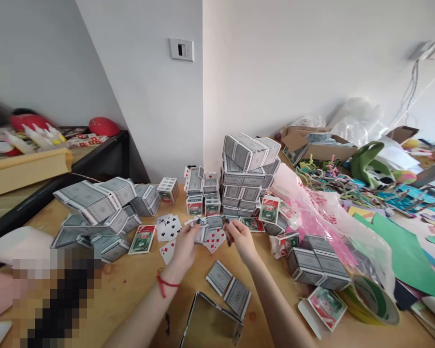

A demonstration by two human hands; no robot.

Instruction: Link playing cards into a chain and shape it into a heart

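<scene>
Head view shows two hands close together over the middle of the wooden desk (130, 285). The left hand (184, 247) and the right hand (242, 240) both pinch a small bunch of cards (213, 232) between them. The left holds its 9 o'clock edge and the right holds its 3 o'clock edge. One card in the bunch shows red diamonds, and the others show grey backs. A red string (165, 283) goes around the left wrist.

At 12 o'clock from the hands stands a tall pile of card packs (244, 179). At 9 o'clock lies a low heap of card packs (97, 208). A black spade card (169, 227) lies face up just beside the left hand. At 6 o'clock two cards (228, 288) lie face down, near a shiny open box (210, 321). At 3 o'clock is a pink plastic bag (311, 212), and at 4 o'clock is a roll of tape (375, 299).
</scene>
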